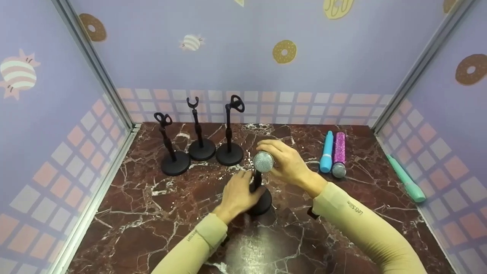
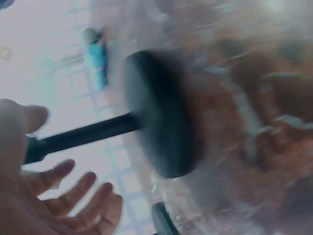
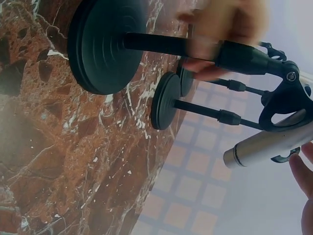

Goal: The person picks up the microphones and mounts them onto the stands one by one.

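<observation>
A silver microphone (image 1: 263, 161) with a mesh head sits in the clip of a black desk stand (image 1: 260, 203) near the table's middle. In the right wrist view its pale handle (image 3: 269, 144) passes slantwise through the clip (image 3: 288, 105). My right hand (image 1: 287, 161) holds the microphone from the right, fingers bent behind its head. Around the stand's pole (image 2: 88, 136) is my left hand (image 1: 239, 194), its thumb on one side and its fingers loosely spread on the other; it is blurred in the right wrist view.
Three more black stands (image 1: 229, 154) without microphones stand at the back left. To the right lie a blue microphone (image 1: 327, 152) and a glittery purple microphone (image 1: 339, 152). A mint-green microphone (image 1: 407, 180) lies along the right wall. Patterned panels (image 1: 243, 68) enclose the marbled table (image 1: 152, 220).
</observation>
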Available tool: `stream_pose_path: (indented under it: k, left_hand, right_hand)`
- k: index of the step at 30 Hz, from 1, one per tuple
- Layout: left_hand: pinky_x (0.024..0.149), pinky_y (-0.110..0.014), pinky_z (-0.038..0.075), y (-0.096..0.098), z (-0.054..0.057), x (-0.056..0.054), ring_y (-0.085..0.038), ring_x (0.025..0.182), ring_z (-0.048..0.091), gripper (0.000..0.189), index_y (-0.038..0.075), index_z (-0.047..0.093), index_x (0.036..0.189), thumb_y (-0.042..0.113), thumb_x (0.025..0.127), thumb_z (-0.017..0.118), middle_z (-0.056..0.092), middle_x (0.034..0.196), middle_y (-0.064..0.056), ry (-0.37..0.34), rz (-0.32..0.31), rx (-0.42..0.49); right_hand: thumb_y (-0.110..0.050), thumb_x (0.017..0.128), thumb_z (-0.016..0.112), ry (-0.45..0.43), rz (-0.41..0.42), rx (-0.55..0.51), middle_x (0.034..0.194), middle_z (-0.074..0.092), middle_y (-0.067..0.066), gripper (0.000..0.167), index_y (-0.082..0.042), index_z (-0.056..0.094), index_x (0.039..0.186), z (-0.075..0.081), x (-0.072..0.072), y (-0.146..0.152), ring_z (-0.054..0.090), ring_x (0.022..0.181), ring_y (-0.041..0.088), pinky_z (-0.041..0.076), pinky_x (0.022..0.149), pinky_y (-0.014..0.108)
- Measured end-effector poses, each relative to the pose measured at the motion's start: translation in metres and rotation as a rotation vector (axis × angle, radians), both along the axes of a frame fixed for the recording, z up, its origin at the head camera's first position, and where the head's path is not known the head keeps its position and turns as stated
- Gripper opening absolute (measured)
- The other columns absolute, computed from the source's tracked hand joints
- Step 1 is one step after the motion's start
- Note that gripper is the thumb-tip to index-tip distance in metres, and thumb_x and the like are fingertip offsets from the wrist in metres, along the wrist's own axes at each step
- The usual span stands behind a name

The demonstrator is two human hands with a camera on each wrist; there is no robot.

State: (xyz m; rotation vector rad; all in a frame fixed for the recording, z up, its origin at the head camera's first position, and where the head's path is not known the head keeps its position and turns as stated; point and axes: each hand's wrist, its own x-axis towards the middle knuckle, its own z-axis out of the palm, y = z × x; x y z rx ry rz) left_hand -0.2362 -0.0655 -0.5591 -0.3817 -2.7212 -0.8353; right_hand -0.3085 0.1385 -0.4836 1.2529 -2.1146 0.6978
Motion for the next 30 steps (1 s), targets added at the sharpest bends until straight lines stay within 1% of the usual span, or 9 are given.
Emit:
stream_pose_path:
  k: [3, 7, 10, 15, 18, 22, 24, 27, 30]
  left_hand:
    - [0.09, -0.052, 0.063, -0.002, 0.013, -0.004, -0.032, 0.101, 0.076, 0.032, 0.012, 0.075, 0.111, 0.042, 0.1, 0.076, 0.08, 0.109, -0.011, 0.014, -0.075, 0.133]
    - [0.088, -0.048, 0.061, -0.001, 0.023, -0.007, -0.029, 0.094, 0.076, 0.021, 0.013, 0.076, 0.101, 0.033, 0.103, 0.07, 0.081, 0.099, -0.008, -0.014, -0.144, 0.289]
    - [0.088, -0.043, 0.062, -0.001, 0.025, -0.009, -0.028, 0.095, 0.079, 0.025, 0.01, 0.079, 0.102, 0.028, 0.108, 0.064, 0.083, 0.099, -0.01, -0.069, -0.177, 0.405]
    - [0.093, -0.039, 0.065, -0.002, 0.024, -0.014, -0.04, 0.105, 0.082, 0.028, 0.001, 0.082, 0.11, 0.021, 0.113, 0.063, 0.085, 0.106, -0.018, -0.159, -0.254, 0.575]
    - [0.094, -0.035, 0.066, -0.004, 0.023, -0.016, -0.038, 0.107, 0.083, 0.024, -0.001, 0.083, 0.113, 0.016, 0.112, 0.066, 0.086, 0.109, -0.02, -0.173, -0.285, 0.616]
    - [0.09, -0.025, 0.062, -0.006, 0.024, -0.017, -0.026, 0.102, 0.082, 0.021, 0.0, 0.085, 0.114, 0.016, 0.109, 0.072, 0.087, 0.11, -0.019, -0.169, -0.289, 0.628]
    - [0.082, -0.021, 0.057, -0.006, 0.025, -0.017, -0.018, 0.092, 0.078, 0.02, 0.0, 0.087, 0.11, 0.016, 0.108, 0.074, 0.087, 0.104, -0.019, -0.16, -0.286, 0.622]
    - [0.071, -0.018, 0.047, -0.006, 0.026, -0.016, -0.007, 0.075, 0.064, 0.02, -0.002, 0.087, 0.099, 0.014, 0.106, 0.076, 0.083, 0.088, -0.021, -0.148, -0.277, 0.601]
    - [0.066, -0.019, 0.042, -0.005, 0.027, -0.015, -0.003, 0.067, 0.055, 0.023, -0.002, 0.085, 0.09, 0.013, 0.105, 0.078, 0.077, 0.078, -0.02, -0.121, -0.268, 0.577]
  right_hand:
    - [-0.006, 0.084, 0.089, -0.017, 0.007, 0.012, 0.142, 0.074, 0.022, 0.06, -0.004, 0.07, 0.141, -0.002, -0.001, 0.001, 0.073, 0.133, 0.04, 0.059, 0.118, 0.055]
    - [-0.002, 0.086, 0.086, -0.054, 0.012, 0.015, 0.141, 0.075, 0.021, 0.061, -0.003, 0.067, 0.143, -0.002, -0.002, 0.002, 0.074, 0.131, 0.04, 0.06, 0.116, 0.056]
    - [0.002, 0.085, 0.082, -0.093, 0.015, 0.021, 0.14, 0.075, 0.02, 0.061, -0.001, 0.066, 0.144, 0.0, -0.003, 0.003, 0.074, 0.13, 0.04, 0.06, 0.116, 0.055]
    - [-0.002, 0.082, 0.082, -0.148, 0.026, 0.084, 0.147, 0.071, 0.02, 0.071, -0.002, 0.062, 0.15, 0.004, -0.003, 0.007, 0.069, 0.136, 0.04, 0.057, 0.119, 0.057]
    - [-0.005, 0.079, 0.084, -0.165, 0.056, 0.118, 0.15, 0.069, 0.021, 0.081, 0.0, 0.058, 0.155, 0.006, -0.004, 0.009, 0.066, 0.14, 0.04, 0.055, 0.122, 0.059]
    - [-0.003, 0.074, 0.088, -0.138, 0.088, 0.137, 0.15, 0.068, 0.022, 0.088, 0.001, 0.056, 0.155, 0.008, -0.006, 0.008, 0.064, 0.141, 0.042, 0.053, 0.124, 0.06]
    - [0.0, 0.073, 0.09, -0.125, 0.098, 0.141, 0.15, 0.068, 0.023, 0.088, 0.002, 0.057, 0.154, 0.007, -0.007, 0.008, 0.065, 0.141, 0.042, 0.053, 0.124, 0.059]
    - [0.003, 0.073, 0.09, -0.133, 0.098, 0.152, 0.149, 0.068, 0.024, 0.085, 0.002, 0.059, 0.152, 0.007, -0.006, 0.007, 0.066, 0.141, 0.043, 0.053, 0.124, 0.058]
    - [0.004, 0.077, 0.09, -0.191, 0.084, 0.163, 0.148, 0.069, 0.021, 0.081, -0.001, 0.059, 0.151, 0.008, -0.005, 0.007, 0.069, 0.139, 0.042, 0.055, 0.122, 0.055]
